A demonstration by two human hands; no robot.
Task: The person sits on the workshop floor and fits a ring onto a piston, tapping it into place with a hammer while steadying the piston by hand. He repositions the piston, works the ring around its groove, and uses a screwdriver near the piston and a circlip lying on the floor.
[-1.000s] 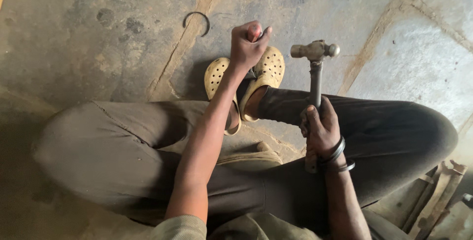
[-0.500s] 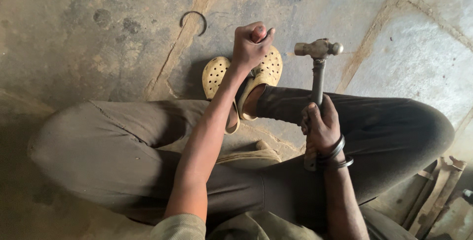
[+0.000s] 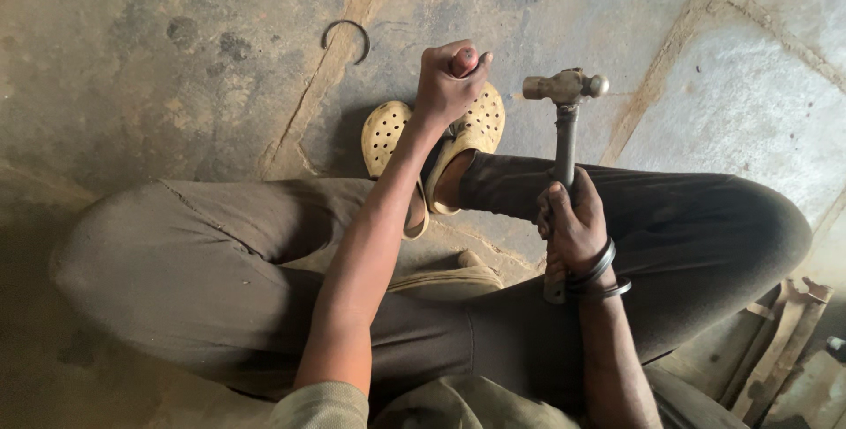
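Head view, looking straight down at a person squatting on a rough concrete floor (image 3: 176, 85). Right hand (image 3: 571, 226) is wrapped tight round the dark handle of a ball-peen hammer (image 3: 564, 121), gripping low on the shaft; hammer stands upright, metal head at the far end, level with the left fist and just right of it, not touching. Two dark ring-like bangles (image 3: 599, 272) sit on the right wrist. Left hand (image 3: 449, 81) is a closed fist, arm stretched out to the far side, above the toes of the sandals. Something small and reddish shows at the top of the fist, and a thin dark bit pokes out of its right side; too small to tell what either is. Hands are apart, with a clear gap between fist and hammer head.

Below the left fist: a pair of yellow perforated clog sandals (image 3: 388, 129) on the feet, side by side, toes pointing far. Knees in dark brown trousers (image 3: 220, 262) spread left and right.

Far left of the fist, well apart from it: an open metal ring (image 3: 345, 33), C-shaped, lying flat on the floor with its gap facing near. Near-right corner: some wooden pieces (image 3: 784, 341), partly cut off by the frame edge
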